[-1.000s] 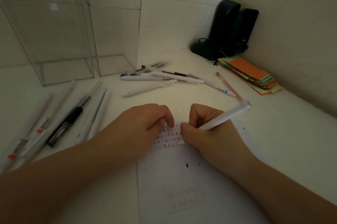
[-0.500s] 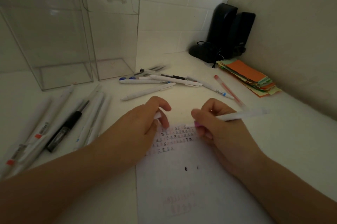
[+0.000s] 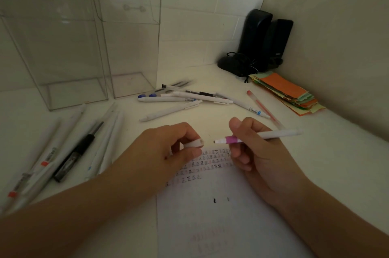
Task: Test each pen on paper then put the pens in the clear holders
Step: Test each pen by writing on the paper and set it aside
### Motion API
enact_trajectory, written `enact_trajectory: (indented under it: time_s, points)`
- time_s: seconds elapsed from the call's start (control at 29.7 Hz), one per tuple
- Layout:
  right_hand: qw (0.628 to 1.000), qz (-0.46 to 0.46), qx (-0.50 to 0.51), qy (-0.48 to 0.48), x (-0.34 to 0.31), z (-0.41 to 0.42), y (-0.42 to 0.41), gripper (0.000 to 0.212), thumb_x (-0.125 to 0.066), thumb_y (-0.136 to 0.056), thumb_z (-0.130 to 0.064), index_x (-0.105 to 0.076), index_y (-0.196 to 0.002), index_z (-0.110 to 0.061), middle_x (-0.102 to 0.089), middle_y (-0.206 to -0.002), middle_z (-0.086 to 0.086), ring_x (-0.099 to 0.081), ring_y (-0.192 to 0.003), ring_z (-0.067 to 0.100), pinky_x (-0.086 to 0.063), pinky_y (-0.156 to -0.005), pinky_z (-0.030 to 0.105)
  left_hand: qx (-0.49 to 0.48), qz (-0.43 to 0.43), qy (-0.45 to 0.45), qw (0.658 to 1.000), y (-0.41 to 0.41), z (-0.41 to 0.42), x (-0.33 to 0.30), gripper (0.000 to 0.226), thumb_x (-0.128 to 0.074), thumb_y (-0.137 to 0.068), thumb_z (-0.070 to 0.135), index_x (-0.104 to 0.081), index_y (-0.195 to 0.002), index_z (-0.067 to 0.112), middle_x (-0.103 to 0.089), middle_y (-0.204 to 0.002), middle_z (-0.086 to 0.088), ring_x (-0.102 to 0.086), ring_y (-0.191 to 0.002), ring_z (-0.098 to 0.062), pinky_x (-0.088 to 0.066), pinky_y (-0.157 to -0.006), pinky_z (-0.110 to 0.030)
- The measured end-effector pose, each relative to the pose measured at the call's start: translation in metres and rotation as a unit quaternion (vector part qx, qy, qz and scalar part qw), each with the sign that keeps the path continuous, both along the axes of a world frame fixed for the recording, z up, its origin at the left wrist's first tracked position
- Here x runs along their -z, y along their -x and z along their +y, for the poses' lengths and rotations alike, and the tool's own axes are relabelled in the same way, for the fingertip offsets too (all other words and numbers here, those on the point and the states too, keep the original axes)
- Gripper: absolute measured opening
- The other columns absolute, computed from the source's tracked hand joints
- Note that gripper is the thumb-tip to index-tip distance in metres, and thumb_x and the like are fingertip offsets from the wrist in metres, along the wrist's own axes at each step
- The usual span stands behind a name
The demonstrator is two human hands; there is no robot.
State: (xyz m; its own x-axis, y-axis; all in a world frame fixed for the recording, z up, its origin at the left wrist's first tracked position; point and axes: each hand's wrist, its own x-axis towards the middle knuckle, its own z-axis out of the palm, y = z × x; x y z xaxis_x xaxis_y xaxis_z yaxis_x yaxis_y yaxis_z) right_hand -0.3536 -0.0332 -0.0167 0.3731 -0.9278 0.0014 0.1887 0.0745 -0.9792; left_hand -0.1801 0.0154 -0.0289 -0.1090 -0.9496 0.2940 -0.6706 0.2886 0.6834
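Note:
My right hand [image 3: 254,152] grips a white pen with a purple band [image 3: 261,136], held level above the paper with its tip pointing left. My left hand [image 3: 168,148] pinches the pen's white cap [image 3: 194,143], its open end facing the tip across a small gap. The sheet of paper [image 3: 221,215] lies under both hands, with rows of small test marks near its top. Two tall clear holders [image 3: 63,58] [image 3: 134,47] stand at the back left, with nothing visible inside. Loose pens lie in a pile in the middle [image 3: 185,100] and in a row at the left [image 3: 69,148].
Two black speakers [image 3: 263,43] with a cable stand in the back right corner. A stack of coloured paper slips [image 3: 288,93] lies beside them by the right wall. A red-capped translucent pen [image 3: 263,108] lies close behind my right hand.
My right hand has lifted the pen off the paper and turned it level. My left hand has risen too and now holds the cap facing the pen's tip.

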Motion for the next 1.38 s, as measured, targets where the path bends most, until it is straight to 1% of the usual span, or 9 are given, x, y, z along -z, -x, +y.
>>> enact_trajectory:
  time_s: [0.17,0.27,0.4,0.54,0.64,0.84,1.18,1.28,1.38]
  points:
    - [0.999,0.033,-0.013,0.029,0.002,0.002,-0.001,0.031,-0.069,-0.071,-0.027,-0.048,-0.053,-0.016,-0.052,-0.045,0.002,-0.035,-0.038,0.008,-0.029,-0.036,0.015,0.024,-0.018,0.008,1.000,0.002,0.001,-0.004,0.010,-0.056,-0.085,0.037,-0.054,-0.076,0.042,-0.050,-0.080,0.041,-0.049,-0.074,0.009,-0.035,-0.067,-0.004]
    - [0.998,0.040,-0.014,0.038,0.002,0.003,-0.002,0.031,-0.070,-0.072,-0.028,-0.049,-0.052,-0.017,-0.053,-0.044,0.001,-0.036,-0.038,0.008,-0.030,-0.037,0.015,0.026,-0.037,0.022,0.999,0.002,-0.001,-0.002,0.005,-0.049,-0.078,0.051,-0.052,-0.075,0.049,-0.052,-0.083,0.040,-0.049,-0.081,0.007,-0.034,-0.073,-0.003]
    - [0.993,0.083,-0.021,0.080,0.002,0.006,-0.002,0.024,-0.070,-0.064,-0.030,-0.053,-0.053,-0.015,-0.052,-0.043,0.001,-0.037,-0.038,0.008,-0.032,-0.038,0.015,0.031,-0.040,0.051,0.997,0.000,-0.002,0.005,0.044,-0.037,-0.070,0.060,-0.066,-0.093,0.037,-0.052,-0.064,0.032,-0.050,-0.082,0.010,-0.033,-0.077,-0.002]
    - [0.989,0.090,-0.044,0.107,0.003,0.006,-0.001,0.021,-0.076,-0.069,-0.027,-0.061,-0.058,-0.017,-0.057,-0.046,0.001,-0.047,-0.039,0.009,-0.037,-0.040,0.015,0.034,-0.072,0.084,0.993,-0.001,-0.002,0.008,0.040,-0.036,-0.076,0.054,-0.066,-0.091,0.032,-0.044,-0.053,0.030,-0.048,-0.075,0.017,-0.040,-0.069,-0.006]
    - [0.994,0.031,-0.067,0.083,0.004,0.006,-0.001,0.030,-0.060,-0.084,-0.039,-0.068,-0.068,-0.015,-0.066,-0.058,0.010,-0.057,-0.046,0.016,-0.044,-0.043,0.021,0.034,-0.085,0.090,0.992,-0.001,-0.002,0.010,0.039,-0.034,-0.080,0.051,-0.065,-0.087,0.029,-0.042,-0.056,0.025,-0.048,-0.077,0.009,-0.032,-0.079,-0.003]
    - [0.987,0.033,-0.082,0.137,0.008,0.007,-0.004,0.037,-0.041,-0.090,-0.029,-0.068,-0.074,-0.010,-0.065,-0.061,0.011,-0.057,-0.051,0.016,-0.045,-0.048,0.021,0.040,-0.094,0.126,0.987,-0.001,0.002,0.009,0.027,-0.040,-0.086,0.038,-0.062,-0.083,0.023,-0.043,-0.062,0.023,-0.044,-0.065,0.002,-0.032,-0.065,0.000]
    - [0.977,0.135,-0.077,0.148,-0.005,0.007,-0.003,0.036,-0.041,-0.095,-0.017,-0.063,-0.069,-0.005,-0.061,-0.053,0.001,-0.051,-0.047,0.012,-0.040,-0.045,0.019,0.063,-0.044,0.004,0.997,0.005,0.000,0.006,0.018,-0.054,-0.088,0.036,-0.057,-0.071,0.031,-0.053,-0.058,0.010,-0.047,-0.054,-0.003,-0.035,-0.053,-0.014]
    - [0.974,0.150,-0.061,0.156,-0.025,0.001,0.011,0.031,-0.045,-0.093,-0.016,-0.064,-0.070,-0.012,-0.057,-0.050,0.004,-0.043,-0.047,0.021,-0.034,-0.043,0.024,0.064,-0.049,-0.021,0.997,0.006,0.002,0.003,0.015,-0.057,-0.084,0.038,-0.058,-0.072,0.030,-0.055,-0.059,0.017,-0.047,-0.054,-0.001,-0.035,-0.053,-0.013]
    - [0.973,0.154,-0.061,0.160,-0.058,0.001,0.040,0.022,-0.050,-0.090,-0.014,-0.058,-0.069,-0.014,-0.055,-0.049,0.004,-0.040,-0.045,0.018,-0.032,-0.042,0.024,0.056,-0.101,-0.019,0.993,0.006,0.003,0.002,0.021,-0.048,-0.080,0.052,-0.056,-0.074,0.034,-0.059,-0.067,0.011,-0.052,-0.063,-0.004,-0.036,-0.057,-0.012]
